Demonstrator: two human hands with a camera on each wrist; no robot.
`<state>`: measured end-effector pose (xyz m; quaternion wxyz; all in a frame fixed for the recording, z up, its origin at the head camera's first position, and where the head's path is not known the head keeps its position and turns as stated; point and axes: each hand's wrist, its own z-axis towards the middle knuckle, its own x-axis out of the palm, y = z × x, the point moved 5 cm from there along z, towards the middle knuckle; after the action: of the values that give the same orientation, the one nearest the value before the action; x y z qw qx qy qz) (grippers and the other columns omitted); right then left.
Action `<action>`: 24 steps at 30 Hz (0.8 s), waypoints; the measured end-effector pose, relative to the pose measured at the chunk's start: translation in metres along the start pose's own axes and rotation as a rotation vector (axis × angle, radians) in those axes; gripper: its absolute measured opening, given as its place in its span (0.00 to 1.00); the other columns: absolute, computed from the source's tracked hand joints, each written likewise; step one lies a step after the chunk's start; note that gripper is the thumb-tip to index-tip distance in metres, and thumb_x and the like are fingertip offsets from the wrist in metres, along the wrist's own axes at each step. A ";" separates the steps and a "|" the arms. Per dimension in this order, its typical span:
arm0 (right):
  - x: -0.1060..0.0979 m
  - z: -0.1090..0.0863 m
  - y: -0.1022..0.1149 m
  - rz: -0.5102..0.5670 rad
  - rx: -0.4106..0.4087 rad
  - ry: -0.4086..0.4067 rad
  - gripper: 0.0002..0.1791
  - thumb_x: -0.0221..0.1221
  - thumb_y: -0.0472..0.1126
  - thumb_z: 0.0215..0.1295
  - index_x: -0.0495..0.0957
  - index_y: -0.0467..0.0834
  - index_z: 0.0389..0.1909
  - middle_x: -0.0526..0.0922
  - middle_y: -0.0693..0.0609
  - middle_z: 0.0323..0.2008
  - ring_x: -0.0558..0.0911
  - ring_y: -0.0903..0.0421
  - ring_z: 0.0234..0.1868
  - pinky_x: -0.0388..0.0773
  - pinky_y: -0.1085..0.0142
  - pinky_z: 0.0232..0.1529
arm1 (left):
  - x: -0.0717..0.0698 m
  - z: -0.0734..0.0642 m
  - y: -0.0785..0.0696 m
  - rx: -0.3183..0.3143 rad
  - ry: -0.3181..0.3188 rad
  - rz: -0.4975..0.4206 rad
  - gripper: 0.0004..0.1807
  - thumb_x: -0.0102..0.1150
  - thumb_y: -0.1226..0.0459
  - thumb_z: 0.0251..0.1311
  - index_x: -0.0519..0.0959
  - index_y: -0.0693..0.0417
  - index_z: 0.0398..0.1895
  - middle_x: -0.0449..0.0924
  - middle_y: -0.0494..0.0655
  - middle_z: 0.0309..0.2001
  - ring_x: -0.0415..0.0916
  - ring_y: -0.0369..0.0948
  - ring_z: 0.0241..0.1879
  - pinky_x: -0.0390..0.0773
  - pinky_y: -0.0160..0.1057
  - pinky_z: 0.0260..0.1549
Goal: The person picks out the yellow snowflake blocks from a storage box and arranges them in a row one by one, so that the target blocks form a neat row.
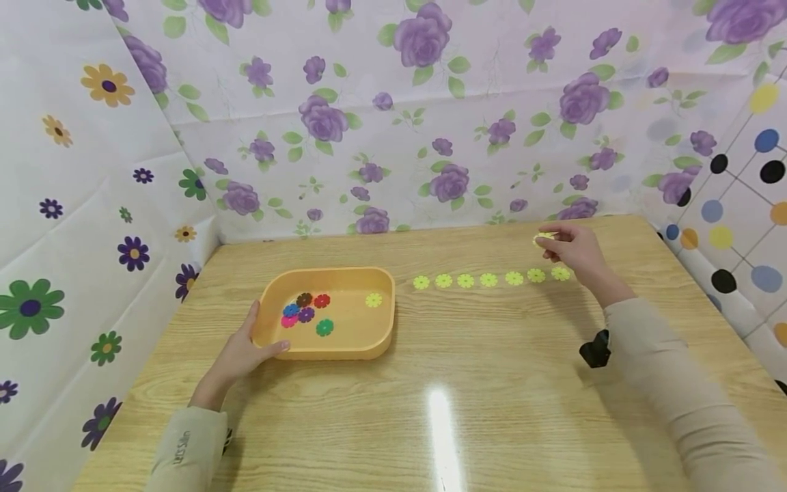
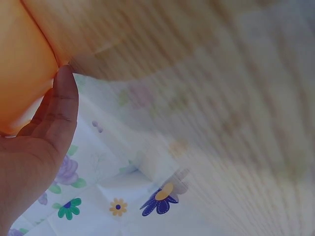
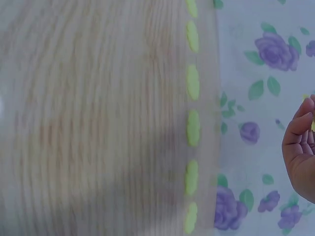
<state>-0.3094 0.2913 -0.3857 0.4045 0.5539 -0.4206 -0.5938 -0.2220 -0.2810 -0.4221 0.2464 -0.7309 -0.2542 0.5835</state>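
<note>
My right hand [image 1: 574, 254] is raised above the right end of a row of yellow flower-shaped discs, pinching one yellow flower disc [image 1: 541, 238] between thumb and fingers. In the right wrist view, the same hand [image 3: 300, 152] shows at the right edge. The row of flower discs [image 1: 488, 280] lies on the table, evenly spaced. My left hand [image 1: 242, 350] grips the left front corner of an orange plastic tray [image 1: 363, 353], thumb at the front rim and fingers along the left side. Inside the tray lie a yellow flower disc [image 1: 374, 300] and several others, including a green flower disc [image 1: 324, 327].
The wooden table [image 1: 492, 396] reaches back to a wall covering [image 1: 381, 164] with purple flowers. Patterned sheets stand at the left and right sides. A black object [image 1: 595, 349] shows by the right sleeve.
</note>
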 end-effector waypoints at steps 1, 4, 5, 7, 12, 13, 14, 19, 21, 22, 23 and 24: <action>-0.005 0.000 -0.001 -0.008 -0.002 -0.007 0.22 0.58 0.43 0.61 0.71 0.35 0.53 0.77 0.59 0.21 0.78 0.64 0.22 0.77 0.70 0.26 | 0.000 0.000 0.000 0.000 0.000 0.000 0.61 0.63 0.47 0.49 0.26 0.53 0.70 0.38 0.71 0.67 0.44 0.65 0.64 0.48 0.64 0.58; -0.017 0.001 -0.003 -0.023 0.001 -0.021 0.24 0.57 0.44 0.62 0.69 0.34 0.54 0.77 0.60 0.22 0.78 0.64 0.24 0.77 0.71 0.27 | 0.000 0.000 0.000 -0.003 0.001 -0.003 0.61 0.63 0.47 0.49 0.26 0.53 0.70 0.38 0.71 0.68 0.43 0.65 0.64 0.48 0.64 0.58; -0.020 0.001 -0.004 -0.027 0.004 -0.024 0.24 0.57 0.44 0.62 0.69 0.34 0.55 0.77 0.60 0.22 0.79 0.63 0.25 0.77 0.72 0.27 | 0.001 0.000 -0.001 -0.005 0.002 -0.003 0.61 0.63 0.47 0.50 0.26 0.53 0.70 0.37 0.71 0.68 0.43 0.65 0.64 0.48 0.64 0.58; -0.027 0.001 -0.005 -0.037 0.008 -0.029 0.24 0.57 0.44 0.62 0.68 0.34 0.55 0.77 0.60 0.23 0.79 0.63 0.25 0.77 0.72 0.27 | 0.001 0.000 -0.001 -0.008 0.003 -0.002 0.61 0.63 0.47 0.50 0.26 0.53 0.70 0.37 0.70 0.68 0.43 0.65 0.64 0.48 0.64 0.59; -0.041 -0.002 -0.010 -0.047 0.014 -0.042 0.22 0.57 0.44 0.62 0.69 0.37 0.52 0.76 0.59 0.25 0.80 0.65 0.27 0.78 0.73 0.29 | 0.001 0.001 0.000 -0.015 0.002 0.007 0.62 0.63 0.47 0.49 0.25 0.53 0.69 0.36 0.70 0.68 0.42 0.65 0.65 0.48 0.64 0.59; -0.044 -0.002 -0.011 -0.044 0.016 -0.048 0.21 0.57 0.44 0.62 0.70 0.37 0.52 0.76 0.59 0.25 0.80 0.65 0.27 0.78 0.73 0.29 | 0.001 0.001 0.000 -0.016 0.003 0.007 0.62 0.63 0.47 0.49 0.25 0.53 0.69 0.36 0.69 0.68 0.42 0.65 0.65 0.48 0.64 0.59; -0.047 -0.002 -0.013 -0.039 0.019 -0.049 0.20 0.57 0.44 0.62 0.70 0.38 0.52 0.76 0.59 0.26 0.80 0.65 0.27 0.78 0.73 0.30 | 0.001 0.002 0.000 -0.016 0.003 0.007 0.62 0.63 0.47 0.49 0.25 0.53 0.69 0.36 0.69 0.68 0.42 0.65 0.65 0.48 0.64 0.59; -0.057 -0.001 -0.027 -0.024 0.066 -0.040 0.23 0.54 0.39 0.64 0.65 0.34 0.57 0.76 0.60 0.28 0.80 0.66 0.29 0.79 0.71 0.34 | 0.001 0.003 0.002 -0.013 0.000 0.006 0.62 0.63 0.46 0.49 0.26 0.53 0.70 0.36 0.68 0.68 0.42 0.65 0.65 0.48 0.65 0.58; -0.060 0.000 -0.034 -0.028 0.096 -0.032 0.25 0.53 0.36 0.64 0.62 0.31 0.60 0.76 0.60 0.28 0.80 0.66 0.29 0.79 0.69 0.37 | 0.001 0.004 0.003 -0.007 -0.005 0.009 0.62 0.63 0.46 0.49 0.26 0.53 0.70 0.36 0.68 0.68 0.42 0.65 0.65 0.48 0.65 0.58; -0.062 0.000 -0.038 -0.028 0.111 -0.030 0.26 0.53 0.35 0.64 0.60 0.30 0.61 0.76 0.59 0.29 0.80 0.66 0.30 0.79 0.68 0.38 | 0.001 0.004 0.003 -0.005 -0.006 0.009 0.62 0.63 0.46 0.49 0.26 0.53 0.70 0.37 0.68 0.68 0.43 0.65 0.65 0.48 0.65 0.58; -0.064 0.001 -0.042 -0.039 0.124 -0.027 0.27 0.52 0.34 0.64 0.59 0.29 0.62 0.75 0.58 0.30 0.80 0.65 0.30 0.79 0.67 0.39 | 0.001 0.004 0.004 -0.002 -0.007 0.009 0.62 0.63 0.46 0.49 0.26 0.53 0.70 0.37 0.68 0.68 0.43 0.65 0.65 0.48 0.65 0.58; -0.065 0.002 -0.046 -0.043 0.137 -0.024 0.27 0.52 0.33 0.64 0.58 0.29 0.63 0.75 0.56 0.32 0.81 0.65 0.30 0.79 0.66 0.40 | 0.001 0.004 0.004 0.000 -0.007 0.008 0.62 0.63 0.46 0.49 0.26 0.53 0.70 0.37 0.68 0.68 0.43 0.65 0.65 0.48 0.65 0.58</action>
<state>-0.3079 0.3679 -0.4082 0.3478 0.5822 -0.4532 -0.5786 -0.2254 -0.2833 -0.4260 0.2431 -0.7300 -0.2523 0.5869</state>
